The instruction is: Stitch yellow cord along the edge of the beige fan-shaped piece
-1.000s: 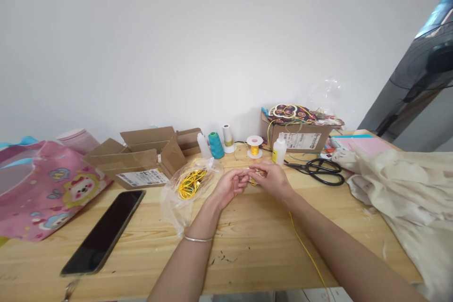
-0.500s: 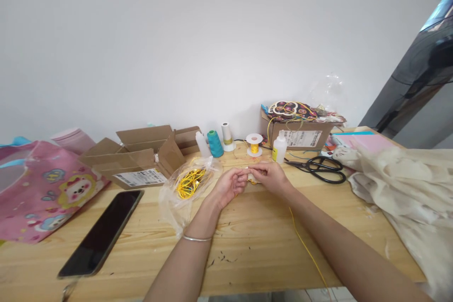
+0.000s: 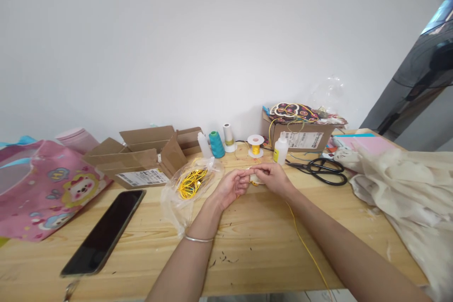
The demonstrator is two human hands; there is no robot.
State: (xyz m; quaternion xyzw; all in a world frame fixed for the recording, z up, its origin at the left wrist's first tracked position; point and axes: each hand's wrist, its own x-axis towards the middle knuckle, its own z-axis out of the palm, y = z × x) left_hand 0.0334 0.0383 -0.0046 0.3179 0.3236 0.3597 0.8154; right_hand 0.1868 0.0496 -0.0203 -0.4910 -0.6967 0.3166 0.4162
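My left hand and my right hand meet over the middle of the wooden table, fingers curled and pinched together on a small pale piece with yellow cord between them. A thin yellow cord trails from under my right forearm toward the table's front edge. Just left of my left hand lies a clear plastic bag holding a coil of yellow cord. A silver bangle circles my left wrist.
Black scissors, a small white bottle, a yellow cord spool, a teal thread cone and cardboard boxes stand behind. A phone and pink bag lie left; cream fabric right.
Both hands stay together on the small piece, with only slight finger shifts. The view has shifted a little.
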